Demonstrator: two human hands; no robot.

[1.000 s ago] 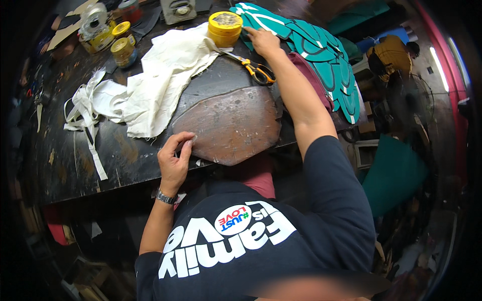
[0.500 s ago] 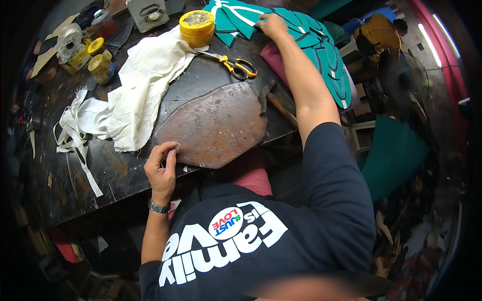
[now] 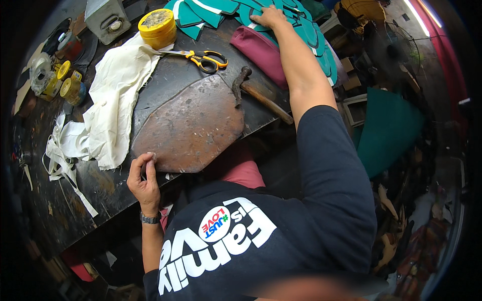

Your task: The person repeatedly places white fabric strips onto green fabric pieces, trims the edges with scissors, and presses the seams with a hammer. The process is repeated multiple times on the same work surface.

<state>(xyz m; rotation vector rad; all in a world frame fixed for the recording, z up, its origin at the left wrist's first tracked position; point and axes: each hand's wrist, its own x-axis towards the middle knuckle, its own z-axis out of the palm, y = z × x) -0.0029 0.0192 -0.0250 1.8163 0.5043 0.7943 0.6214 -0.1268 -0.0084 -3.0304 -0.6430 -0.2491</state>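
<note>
My right hand [image 3: 270,18] reaches far forward, fingers apart, over a pile of green cut pieces [image 3: 201,11] with dark and white edges. Its fingertips touch the pieces or hover just above; I cannot tell which. My left hand [image 3: 143,183], a watch on its wrist, is at the near left edge of a worn brown board [image 3: 193,128]. Its thumb and forefinger are pinched together, and whatever they may hold is too small to make out. A hammer [image 3: 263,100] with a wooden handle lies by the board's right side. A folded maroon piece [image 3: 258,52] lies under my right forearm.
Orange-handled scissors [image 3: 206,60] lie beyond the board, beside a yellow tub [image 3: 158,30]. Cream cloth [image 3: 113,103] and white strips [image 3: 63,158] cover part of the dark table [image 3: 113,188]. Small jars [image 3: 73,91] stand at the left. A green sheet [image 3: 389,130] hangs at the right.
The whole view has shifted, so the table things appear further left. My right hand has moved right across the green pieces, its fingers now more spread. My left hand keeps its pinch beside the board.
</note>
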